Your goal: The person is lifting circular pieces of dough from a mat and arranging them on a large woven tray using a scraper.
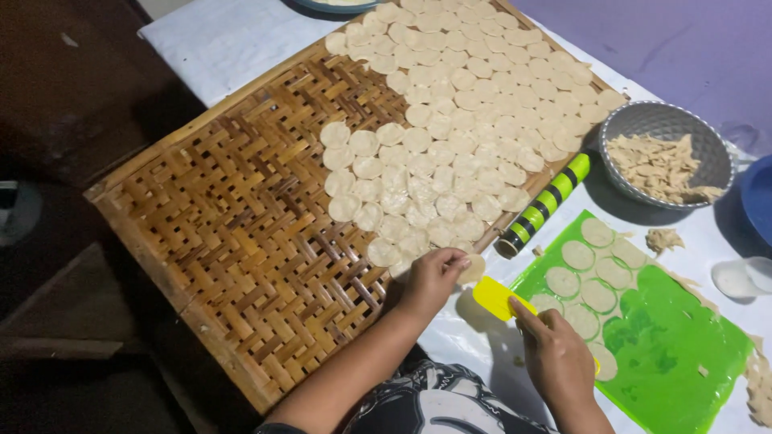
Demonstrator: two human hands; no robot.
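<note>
My left hand (433,277) pinches a thin round dough disc (472,270) at the near edge of a large woven bamboo tray (241,217). Several pale dough discs (450,120) lie in overlapping rows across the tray's right half. My right hand (555,358) grips a yellow plastic scraper (497,297), its blade pointing toward the left hand. Just right of it lies a green mat (675,354) with several cut dough rounds (591,277) on its left part.
A green, yellow and black rolling pin (545,205) lies between tray and mat. A metal colander (635,120) with dough scraps stands at right. A small clear cup (744,277) and a blue bowl's edge (760,201) are at far right. White cloth (225,40) covers the table.
</note>
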